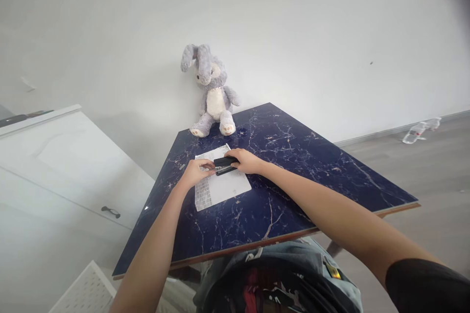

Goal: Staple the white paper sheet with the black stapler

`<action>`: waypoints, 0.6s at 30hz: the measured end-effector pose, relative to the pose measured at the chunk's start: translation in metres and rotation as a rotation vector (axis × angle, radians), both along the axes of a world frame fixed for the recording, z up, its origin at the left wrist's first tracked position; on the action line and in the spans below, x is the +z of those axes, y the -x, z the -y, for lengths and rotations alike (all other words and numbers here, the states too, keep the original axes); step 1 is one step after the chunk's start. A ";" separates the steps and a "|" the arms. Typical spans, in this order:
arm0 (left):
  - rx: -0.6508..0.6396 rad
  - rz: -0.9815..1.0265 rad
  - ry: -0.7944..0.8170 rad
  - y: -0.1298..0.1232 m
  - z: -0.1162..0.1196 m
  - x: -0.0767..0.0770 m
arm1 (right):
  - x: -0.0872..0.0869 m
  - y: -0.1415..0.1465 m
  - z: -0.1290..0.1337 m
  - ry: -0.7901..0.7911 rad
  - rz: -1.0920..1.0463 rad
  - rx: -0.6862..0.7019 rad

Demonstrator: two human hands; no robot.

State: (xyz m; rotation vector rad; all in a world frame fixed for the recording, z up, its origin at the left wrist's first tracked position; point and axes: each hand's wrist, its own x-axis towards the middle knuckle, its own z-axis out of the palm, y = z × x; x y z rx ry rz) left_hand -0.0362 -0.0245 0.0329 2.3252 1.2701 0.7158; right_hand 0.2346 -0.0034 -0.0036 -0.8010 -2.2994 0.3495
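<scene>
A black stapler (224,162) is held between my two hands, just above a white sheet of paper (227,186) with printed grey blocks along its left side. My right hand (245,160) grips the stapler's right end, fingers closed round it. At the stapler's left end, my left hand (198,171) has its thumb and fingers pinched at the tip. A gap shows between the stapler's upper arm and its base. The paper lies flat on a dark blue marble-patterned table (293,156).
A grey plush rabbit (215,93) sits at the table's back edge against the white wall (312,34). To the left stands a white cabinet (73,171) with a black handle. Clear plastic bottles (414,132) lie on the floor at right. A white perforated stool or box (86,291) is at lower left.
</scene>
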 end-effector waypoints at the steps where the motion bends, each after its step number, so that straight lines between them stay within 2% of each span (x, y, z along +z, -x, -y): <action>1: 0.003 0.001 0.003 0.000 0.000 0.000 | 0.000 0.000 0.000 0.000 0.000 -0.002; 18: -0.013 -0.018 0.025 -0.001 -0.004 -0.002 | 0.003 0.000 0.002 0.012 -0.001 0.005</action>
